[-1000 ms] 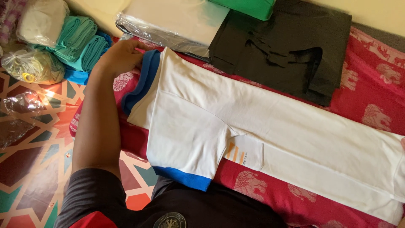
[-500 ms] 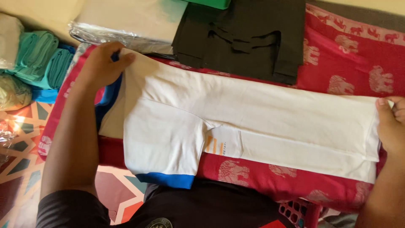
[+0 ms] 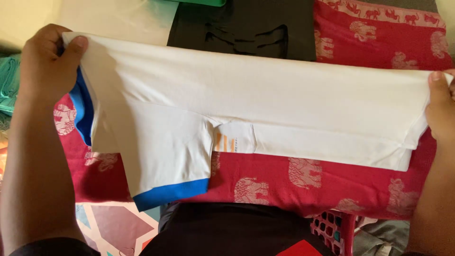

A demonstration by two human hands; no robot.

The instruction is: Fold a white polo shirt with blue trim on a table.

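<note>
A white shirt (image 3: 265,99) with blue collar and blue sleeve trim is stretched lengthwise between both hands, lifted off the red elephant-print cloth (image 3: 294,185). My left hand (image 3: 47,64) pinches the collar end at the upper left, thumb on top of the fabric. My right hand (image 3: 441,106) grips the hem end at the right edge, partly cut off by the frame. The sleeve with its blue cuff (image 3: 170,194) hangs down toward me. A small orange mark sits near the armpit seam.
A folded black garment (image 3: 246,28) lies beyond the shirt on the red cloth. A pale plastic-wrapped pack (image 3: 118,19) sits at the upper left, teal folded cloth (image 3: 7,83) at the far left. A pink plastic basket (image 3: 334,227) shows below, patterned floor mat (image 3: 118,223) at lower left.
The shirt lay flat on the red cloth; now both hands hold its ends and have raised it taut. My right hand came in from the right and gripped the hem.
</note>
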